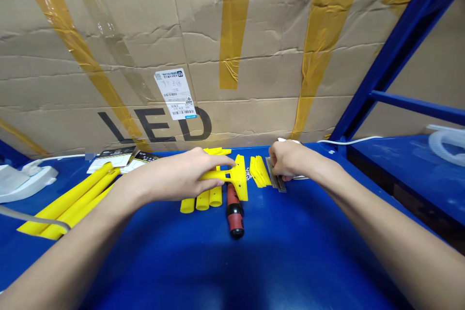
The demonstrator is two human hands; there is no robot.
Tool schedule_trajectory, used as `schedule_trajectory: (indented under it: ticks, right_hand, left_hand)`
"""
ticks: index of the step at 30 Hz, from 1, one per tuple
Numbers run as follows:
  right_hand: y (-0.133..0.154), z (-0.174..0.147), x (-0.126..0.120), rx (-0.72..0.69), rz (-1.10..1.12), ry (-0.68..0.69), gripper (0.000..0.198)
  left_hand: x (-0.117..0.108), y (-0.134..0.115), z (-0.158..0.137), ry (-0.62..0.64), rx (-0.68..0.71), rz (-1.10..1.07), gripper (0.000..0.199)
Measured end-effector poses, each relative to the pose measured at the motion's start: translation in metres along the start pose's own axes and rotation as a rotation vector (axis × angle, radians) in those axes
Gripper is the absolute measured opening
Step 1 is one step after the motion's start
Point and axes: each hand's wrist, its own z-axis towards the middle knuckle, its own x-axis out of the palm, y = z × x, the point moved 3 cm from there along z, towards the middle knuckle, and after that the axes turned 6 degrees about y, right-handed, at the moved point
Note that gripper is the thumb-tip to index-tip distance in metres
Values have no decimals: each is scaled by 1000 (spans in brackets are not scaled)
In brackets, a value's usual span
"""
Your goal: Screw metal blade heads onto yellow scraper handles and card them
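My left hand (183, 169) is closed around the handle of a yellow plastic scraper (240, 181), its wide flat head pointing right. Under that head lies a red and black screwdriver (236, 215), partly covered. Thumb and fingers of my right hand (290, 157) pinch at a small stack of grey metal blades (280, 185); how many they grip is hidden. Between the hands, several flat yellow plastic pieces (258, 172) lie beside a scatter of small screws (248, 174). Several yellow tubular handles (203, 201) rest beneath and behind my left hand.
Longer yellow tubes (78, 198) lie at the left near printed cards (111, 159) and a white power strip (27, 179). A large taped cardboard box (203, 34) stands behind the blue table (203, 261). A blue metal frame (385, 58) rises at the right.
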Motion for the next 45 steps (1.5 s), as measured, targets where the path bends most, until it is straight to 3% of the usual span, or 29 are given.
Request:
schedule_trajectory:
  ticks: [3, 8, 12, 13, 17, 18, 22, 29, 33, 37, 41, 45]
  right_hand:
    - [2, -1, 0, -17, -14, -5, 40]
    - [2, -6, -1, -64, -20, -4, 9]
    - [-2, -15, -7, -137, 16, -46, 5]
    - [-3, -16, -9, -164, 51, -92, 6]
    - [-4, -19, -18, -281, 413, -308, 50]
    - [-3, -18, -18, -317, 536, -287, 50]
    - [6, -14, -10, -438, 882, -71, 15]
    - [12, -8, 0, -510, 949, -24, 22]
    - [16, -6, 5, -627, 1079, 124, 22]
    - [16, -4, 6, -617, 1236, 84, 48]
    - [20, -7, 8, -663, 1186, 118, 78]
    - [24, -14, 10, -658, 1139, 151, 92]
  left_hand:
    - [0, 0, 0, 6, -5, -4, 48]
    - [-2, 0, 0, 7, -18, -2, 49]
    - [-3, 2, -1, 22, -27, 11, 50]
    - [-4, 3, -2, 21, -30, 9, 51]
    - [-9, 7, -4, 16, -55, -29, 54]
    - [-10, 8, -5, 16, -60, -34, 54]
    - [-12, 8, -5, 14, -61, -40, 53]
    - [-12, 9, -4, 66, -45, -37, 30]
    - [-10, 10, -4, 58, -29, -26, 26]
    - [-8, 10, -3, 60, -30, -21, 26]
    - [-9, 10, -3, 51, -26, -24, 30]
    - [-11, 8, -5, 53, 3, -38, 29]
